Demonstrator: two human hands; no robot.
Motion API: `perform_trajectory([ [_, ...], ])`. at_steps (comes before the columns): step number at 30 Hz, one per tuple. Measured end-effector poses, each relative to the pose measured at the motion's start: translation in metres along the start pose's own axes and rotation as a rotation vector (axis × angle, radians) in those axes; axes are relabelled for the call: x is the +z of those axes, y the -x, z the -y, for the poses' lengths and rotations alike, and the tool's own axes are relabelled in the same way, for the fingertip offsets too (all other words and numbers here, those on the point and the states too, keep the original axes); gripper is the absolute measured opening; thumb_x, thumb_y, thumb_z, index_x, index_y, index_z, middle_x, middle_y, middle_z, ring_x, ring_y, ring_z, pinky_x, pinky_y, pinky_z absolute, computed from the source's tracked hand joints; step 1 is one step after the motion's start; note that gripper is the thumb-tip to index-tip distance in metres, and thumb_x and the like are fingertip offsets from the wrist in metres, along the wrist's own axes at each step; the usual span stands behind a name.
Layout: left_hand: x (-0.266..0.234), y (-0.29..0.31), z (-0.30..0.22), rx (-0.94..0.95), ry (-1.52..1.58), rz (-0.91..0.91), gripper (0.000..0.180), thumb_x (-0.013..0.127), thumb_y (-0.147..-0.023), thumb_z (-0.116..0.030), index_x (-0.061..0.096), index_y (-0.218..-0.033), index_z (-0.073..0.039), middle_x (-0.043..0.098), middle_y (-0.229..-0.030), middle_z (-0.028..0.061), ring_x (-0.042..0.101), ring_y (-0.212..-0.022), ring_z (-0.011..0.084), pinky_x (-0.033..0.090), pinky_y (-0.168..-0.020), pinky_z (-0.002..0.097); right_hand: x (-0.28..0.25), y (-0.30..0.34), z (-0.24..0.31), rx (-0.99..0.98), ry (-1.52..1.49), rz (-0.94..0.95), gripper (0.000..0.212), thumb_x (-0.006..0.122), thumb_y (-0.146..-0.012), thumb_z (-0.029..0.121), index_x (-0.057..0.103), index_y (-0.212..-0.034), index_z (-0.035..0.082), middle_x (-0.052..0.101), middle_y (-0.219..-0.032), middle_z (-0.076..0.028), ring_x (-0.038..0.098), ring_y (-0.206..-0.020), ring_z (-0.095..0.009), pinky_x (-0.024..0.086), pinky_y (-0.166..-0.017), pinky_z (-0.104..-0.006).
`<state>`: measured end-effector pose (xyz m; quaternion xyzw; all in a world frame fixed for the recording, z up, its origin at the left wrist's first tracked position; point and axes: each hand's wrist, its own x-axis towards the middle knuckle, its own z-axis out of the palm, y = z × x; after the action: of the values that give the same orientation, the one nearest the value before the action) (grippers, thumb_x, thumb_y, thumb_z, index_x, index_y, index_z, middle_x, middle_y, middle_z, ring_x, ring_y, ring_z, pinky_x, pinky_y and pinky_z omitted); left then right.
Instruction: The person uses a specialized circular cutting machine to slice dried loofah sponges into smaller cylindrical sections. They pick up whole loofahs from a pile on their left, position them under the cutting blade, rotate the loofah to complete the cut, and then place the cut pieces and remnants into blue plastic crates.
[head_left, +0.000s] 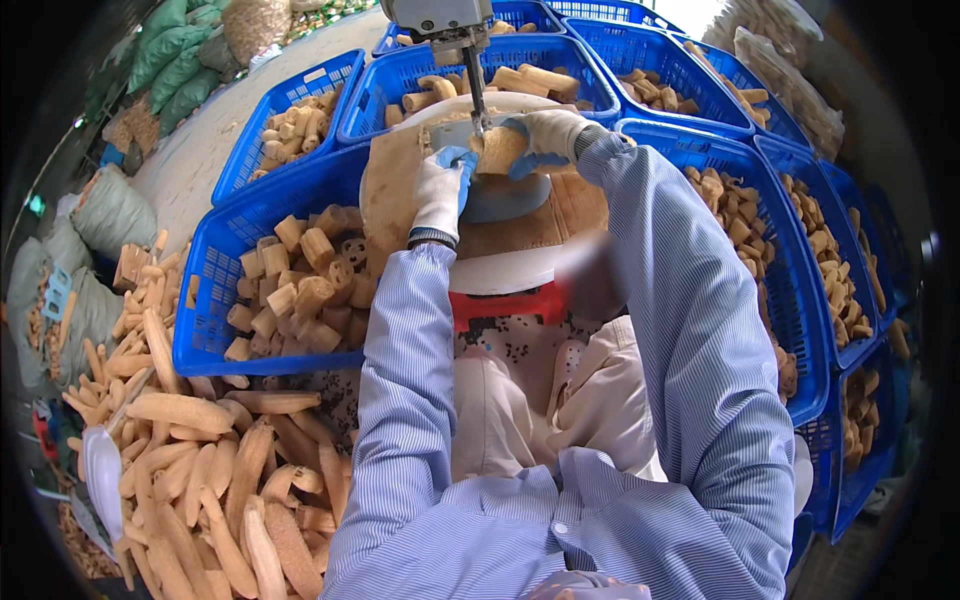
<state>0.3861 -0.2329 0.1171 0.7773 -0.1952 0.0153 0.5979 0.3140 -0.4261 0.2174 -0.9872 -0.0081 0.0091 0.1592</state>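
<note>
A short tan loofah piece is held against a narrow upright metal blade or bar that comes down from a grey machine head. My right hand, in a white glove with blue fingers, is closed round the piece's right side. My left hand, gloved the same way, has its fingers curled at the piece's left end, beside the metal bar; its fingertips are partly hidden. Both hands are above a worn brown work board with a grey-blue rounded plate on it.
A blue crate of cut loofah pieces stands left of the board. More blue crates line the back and right side. Whole loofahs lie heaped at my lower left. Green sacks are piled at the far left, and a red object is under the board.
</note>
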Motion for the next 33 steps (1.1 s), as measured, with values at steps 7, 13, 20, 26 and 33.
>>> perform_trajectory([
  [7, 0.013, -0.022, -0.014, 0.007, -0.036, 0.036, 0.024, 0.068, -0.089, -0.02, 0.072, -0.104, 0.0, 0.072, -0.084, 0.0043, 0.062, -0.072, 0.0093, 0.05, -0.067, 0.0272, -0.002, -0.034, -0.041, -0.177, -0.111, -0.073, 0.072, 0.091, -0.067, 0.029, 0.064, -0.132, 0.017, 0.069, -0.122, -0.009, 0.064, -0.111, -0.029, 0.049, -0.104, -0.0349],
  [13, -0.007, 0.071, -0.028, -0.019, 0.083, -0.007, 0.032, 0.071, -0.092, -0.032, 0.066, -0.108, -0.004, 0.068, -0.098, 0.0041, 0.063, -0.09, 0.0119, 0.051, -0.078, 0.0293, -0.023, 0.029, 0.014, -0.019, -0.031, 0.286, 0.079, 0.084, -0.07, 0.054, 0.062, -0.131, 0.009, 0.068, -0.12, -0.015, 0.067, -0.104, -0.026, 0.049, -0.095, -0.037],
  [20, 0.037, 0.171, -0.086, -0.19, 0.874, 0.231, 0.014, 0.07, -0.094, -0.021, 0.063, -0.102, -0.012, 0.065, -0.106, 0.0014, 0.064, -0.097, 0.0135, 0.057, -0.084, 0.0345, -0.033, 0.168, -0.059, -0.102, -0.599, 0.479, 0.084, 0.072, -0.08, 0.049, 0.047, -0.147, 0.006, 0.059, -0.136, -0.016, 0.056, -0.125, -0.026, 0.037, -0.11, -0.0372],
  [26, 0.172, 0.203, -0.116, -0.391, 0.929, 0.287, 0.032, 0.074, -0.091, -0.028, 0.06, -0.117, -0.016, 0.062, -0.104, 0.0021, 0.061, -0.09, 0.0139, 0.055, -0.077, 0.0314, -0.087, 0.339, -0.129, -0.045, -0.569, 0.09, 0.109, 0.082, -0.068, 0.062, 0.039, -0.148, 0.002, 0.06, -0.129, -0.018, 0.054, -0.125, -0.033, 0.041, -0.111, -0.0418],
  [33, 0.228, 0.255, -0.134, -0.443, 0.583, 1.149, 0.066, 0.058, -0.097, -0.052, 0.04, -0.15, -0.017, 0.062, -0.121, 0.0081, 0.066, -0.09, 0.0181, 0.058, -0.07, 0.0325, -0.076, 0.426, -0.09, 0.34, 0.321, -0.197, 0.109, 0.095, -0.054, 0.041, 0.043, -0.147, 0.018, 0.061, -0.128, -0.016, 0.061, -0.114, -0.035, 0.05, -0.099, -0.0472],
])
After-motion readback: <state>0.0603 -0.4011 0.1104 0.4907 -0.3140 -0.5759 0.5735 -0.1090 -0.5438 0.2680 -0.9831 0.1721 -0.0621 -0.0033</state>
